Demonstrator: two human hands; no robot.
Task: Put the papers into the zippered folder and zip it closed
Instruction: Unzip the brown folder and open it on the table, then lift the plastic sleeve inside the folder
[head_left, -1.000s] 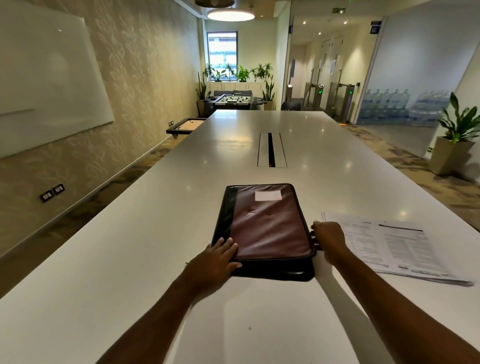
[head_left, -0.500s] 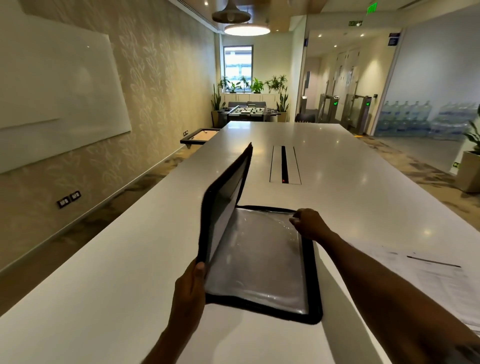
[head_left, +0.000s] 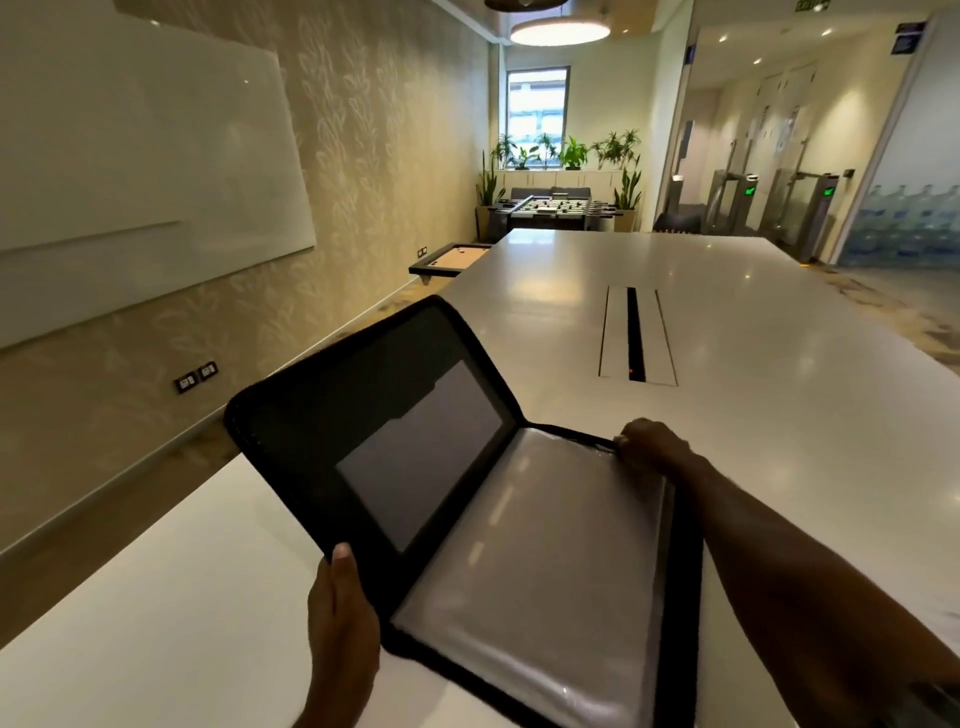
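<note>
Folder (head_left: 467, 493) lies open on the white table (head_left: 779, 415), near my edge, spread like a book. Its right half rests flat on the table, and I see a shiny clear plastic sleeve (head_left: 540, 561) covering that half. Its left half, the cover (head_left: 363, 415), is tilted up toward ten o'clock, off the table, with a dark inner pocket on its face.

My left hand (head_left: 340, 613) sits at seven o'clock from the folder's middle. It grips the cover's near edge, thumb pressed on the inner side; the other fingers are behind the cover, out of sight. My right hand (head_left: 652, 447) is at two o'clock, at the far right corner of the flat half. Its fingers are curled tight on the black zipper border there, pinching the edge. The right forearm runs back along the folder's right side toward four o'clock.

I see no papers in this view, so I cannot tell where they are.

Beyond the folder, at one o'clock, a cable slot (head_left: 635, 335) is set into the table. A whiteboard (head_left: 145, 171) hangs on the wall at ten o'clock. A foosball table (head_left: 556, 208) and plants (head_left: 571, 150) stand at twelve o'clock beneath a window.
</note>
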